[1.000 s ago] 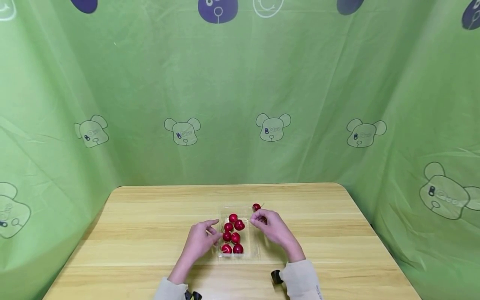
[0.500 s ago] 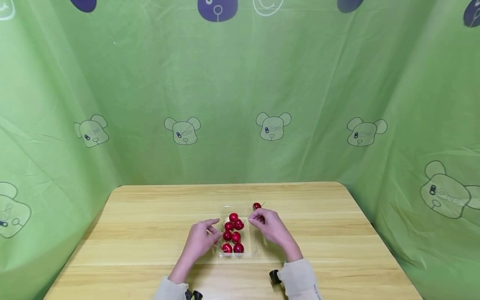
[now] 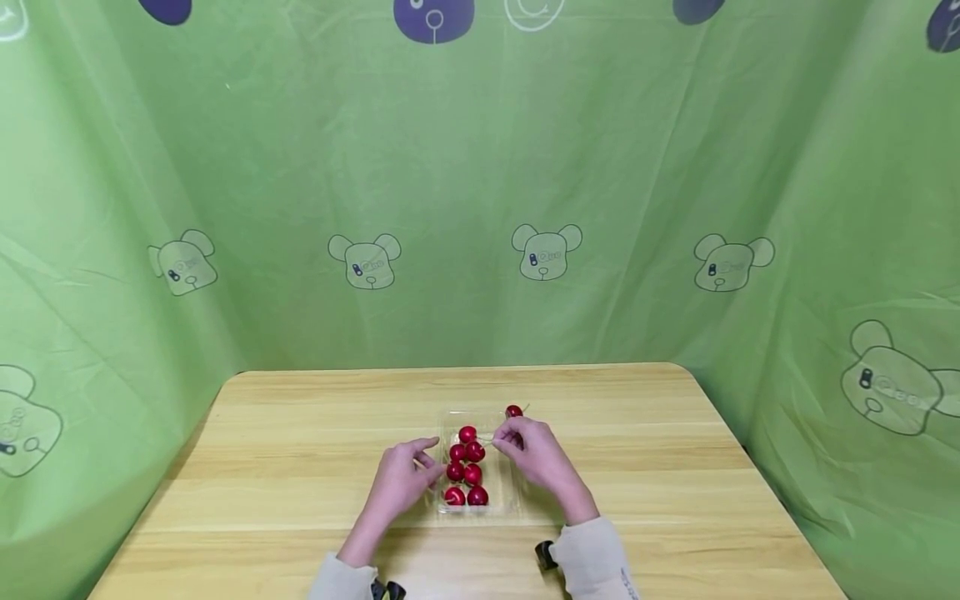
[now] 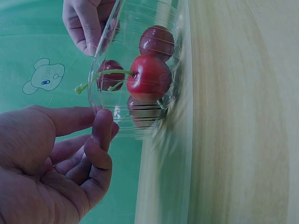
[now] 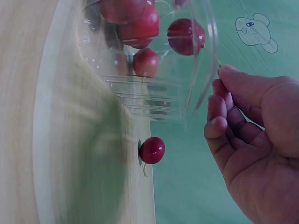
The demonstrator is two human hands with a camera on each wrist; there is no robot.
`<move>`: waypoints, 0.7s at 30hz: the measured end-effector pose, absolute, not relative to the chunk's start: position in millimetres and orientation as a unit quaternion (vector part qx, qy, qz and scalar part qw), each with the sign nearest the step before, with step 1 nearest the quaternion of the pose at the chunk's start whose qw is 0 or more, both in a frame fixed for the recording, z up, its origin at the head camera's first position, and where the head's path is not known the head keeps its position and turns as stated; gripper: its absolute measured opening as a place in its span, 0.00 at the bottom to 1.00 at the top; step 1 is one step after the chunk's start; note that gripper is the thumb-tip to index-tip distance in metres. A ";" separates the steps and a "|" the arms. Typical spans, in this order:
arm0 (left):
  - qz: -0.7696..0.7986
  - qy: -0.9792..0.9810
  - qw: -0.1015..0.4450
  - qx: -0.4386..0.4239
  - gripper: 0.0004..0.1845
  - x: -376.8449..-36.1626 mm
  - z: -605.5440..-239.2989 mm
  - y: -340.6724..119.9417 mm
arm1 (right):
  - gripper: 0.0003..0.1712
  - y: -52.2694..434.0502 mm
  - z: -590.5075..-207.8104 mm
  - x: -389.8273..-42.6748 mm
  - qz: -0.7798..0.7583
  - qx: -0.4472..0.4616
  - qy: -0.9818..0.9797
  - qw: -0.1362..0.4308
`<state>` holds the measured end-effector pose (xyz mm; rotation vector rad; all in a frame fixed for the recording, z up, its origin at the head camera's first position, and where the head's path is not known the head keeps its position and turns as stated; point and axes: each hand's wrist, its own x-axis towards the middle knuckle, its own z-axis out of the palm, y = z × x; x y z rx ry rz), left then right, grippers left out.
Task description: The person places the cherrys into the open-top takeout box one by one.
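Note:
A clear plastic box [image 3: 502, 485] with a raised rim stands on the table, several red cherries inside. My right hand [image 3: 534, 454] is over its right side, pinching a green stem [image 5: 219, 62] between thumb and fingertips. That stem leads to a cherry [image 3: 475, 451] in the box, seen through the wall as a dark cherry [image 5: 186, 36] in the right wrist view. At the box's left side, my left hand [image 3: 402, 477] touches the rim with its fingertips, fingers loosely bent. Near that hand, a bright red cherry [image 4: 149, 78] shows a long stem in the left wrist view.
One more cherry [image 3: 513, 412] with a stem lies on the table outside the box, just beyond its far right corner and close to my right hand. The pale wooden table [image 3: 300, 500] is bordered by green printed cloth [image 3: 450, 167] behind and at both sides.
My right hand has moved slightly left over the box with the pinched stem, and its cherry has shifted slightly left. The left hand stays at the left rim.

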<state>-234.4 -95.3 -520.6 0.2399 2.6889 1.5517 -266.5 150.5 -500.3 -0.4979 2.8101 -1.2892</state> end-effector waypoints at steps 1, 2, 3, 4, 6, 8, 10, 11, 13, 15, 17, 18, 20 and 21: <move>0.499 0.863 0.014 0.078 0.28 -234.3 -520.5 -95.3 | 0.07 150.0 -500.4 -266.3 -0.408 -0.160 0.899 0.003; 0.499 0.863 0.014 0.078 0.28 -234.2 -520.3 -95.2 | 0.07 149.5 -500.5 -266.4 -0.405 -0.161 0.900 0.001; 0.499 0.863 0.014 0.079 0.28 -234.2 -520.1 -95.2 | 0.07 149.0 -500.7 -266.6 -0.402 -0.163 0.901 -0.001; 0.500 0.863 0.014 0.078 0.28 -234.1 -520.0 -95.2 | 0.07 148.5 -500.8 -266.7 -0.399 -0.164 0.902 -0.003; 0.501 0.862 0.016 0.078 0.28 -233.8 -519.7 -95.0 | 0.06 147.4 -501.4 -267.0 -0.394 -0.166 0.904 -0.007; 0.501 0.862 0.017 0.077 0.28 -233.6 -519.6 -94.9 | 0.05 146.2 -502.2 -267.7 -0.389 -0.166 0.906 -0.008; 0.501 0.862 0.019 0.077 0.28 -233.3 -519.8 -94.8 | 0.05 145.2 -503.2 -268.0 -0.386 -0.166 0.908 -0.010; 0.502 0.861 0.020 0.077 0.28 -233.2 -519.9 -94.7 | 0.04 144.6 -503.8 -268.1 -0.382 -0.165 0.909 -0.012; 0.501 0.861 0.021 0.078 0.28 -233.1 -520.4 -94.6 | 0.03 143.6 -504.9 -268.2 -0.375 -0.167 0.912 -0.014; 0.501 0.862 0.022 0.078 0.29 -233.2 -520.9 -94.6 | 0.03 142.6 -505.9 -268.4 -0.370 -0.168 0.914 -0.017; 0.500 0.862 0.021 0.078 0.29 -233.3 -521.2 -94.5 | 0.03 141.7 -506.6 -268.3 -0.363 -0.168 0.916 -0.018; 0.499 0.863 0.021 0.078 0.29 -233.4 -521.2 -94.4 | 0.03 141.3 -507.0 -268.2 -0.362 -0.168 0.917 -0.018; 0.497 0.864 0.020 0.078 0.29 -233.6 -520.9 -94.3 | 0.03 141.1 -508.1 -268.4 -0.357 -0.169 0.918 -0.020; 0.497 0.864 0.019 0.078 0.29 -233.6 -520.6 -94.2 | 0.03 141.0 -508.4 -268.2 -0.356 -0.170 0.919 -0.020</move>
